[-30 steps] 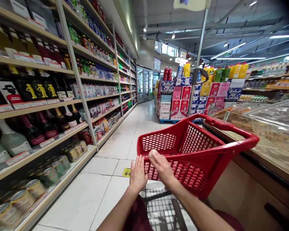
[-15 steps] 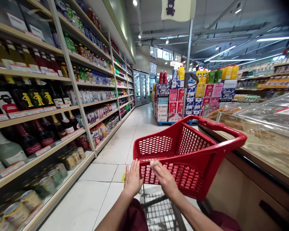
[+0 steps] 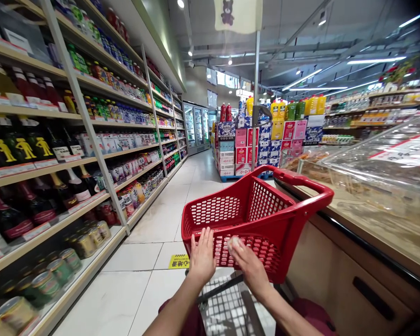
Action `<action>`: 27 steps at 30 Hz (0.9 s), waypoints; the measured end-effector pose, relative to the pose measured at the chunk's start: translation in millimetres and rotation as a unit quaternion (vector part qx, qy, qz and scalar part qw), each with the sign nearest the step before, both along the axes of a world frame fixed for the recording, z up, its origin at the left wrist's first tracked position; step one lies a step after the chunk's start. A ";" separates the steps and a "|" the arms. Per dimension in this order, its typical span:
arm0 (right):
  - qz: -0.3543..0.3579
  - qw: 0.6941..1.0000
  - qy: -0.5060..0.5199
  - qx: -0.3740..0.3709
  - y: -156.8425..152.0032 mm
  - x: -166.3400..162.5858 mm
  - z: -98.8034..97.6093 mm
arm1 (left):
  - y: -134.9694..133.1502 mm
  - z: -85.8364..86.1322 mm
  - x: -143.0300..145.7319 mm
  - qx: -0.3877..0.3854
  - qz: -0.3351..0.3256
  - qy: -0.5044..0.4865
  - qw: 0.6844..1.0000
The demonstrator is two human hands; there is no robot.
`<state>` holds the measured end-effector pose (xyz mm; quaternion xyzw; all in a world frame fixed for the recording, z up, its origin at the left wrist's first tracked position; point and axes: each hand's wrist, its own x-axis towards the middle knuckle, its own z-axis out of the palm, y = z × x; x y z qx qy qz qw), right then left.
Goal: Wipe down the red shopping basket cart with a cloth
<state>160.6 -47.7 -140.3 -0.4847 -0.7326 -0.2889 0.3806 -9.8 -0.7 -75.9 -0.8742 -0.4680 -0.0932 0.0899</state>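
Observation:
A red plastic shopping cart (image 3: 290, 233) with perforated basket walls stands sideways in front of me, its handle toward the right. My left hand (image 3: 203, 256) is raised before the basket's near side, palm down, fingers stretched out and holding nothing. Beside it, my right hand (image 3: 251, 267) has its fingers closed on a small whitish crumpled wad (image 3: 235, 243), perhaps a tissue. Whether either hand touches the basket I cannot tell. Under the basket a grey wire rack shows between my forearms.
Shelves of bottles and cans (image 3: 101, 161) line the left side. A wooden counter (image 3: 339, 275) with clear covers (image 3: 381, 154) borders the right. Stacked drink cartons (image 3: 243, 144) stand ahead on a blue pallet. A yellow floor sticker (image 3: 178, 262) lies left of the cart.
The view has turned slightly right, so shelves and cart sit further left. My hands have shifted right relative to the basket; the left one now overlaps its side. The floor sticker shows more fully.

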 end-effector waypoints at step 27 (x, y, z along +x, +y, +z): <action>-0.117 0.992 -0.026 0.024 -17.4 91.2 10.7 | -8.9 22.3 59.8 -0.015 -0.023 -0.015 1.000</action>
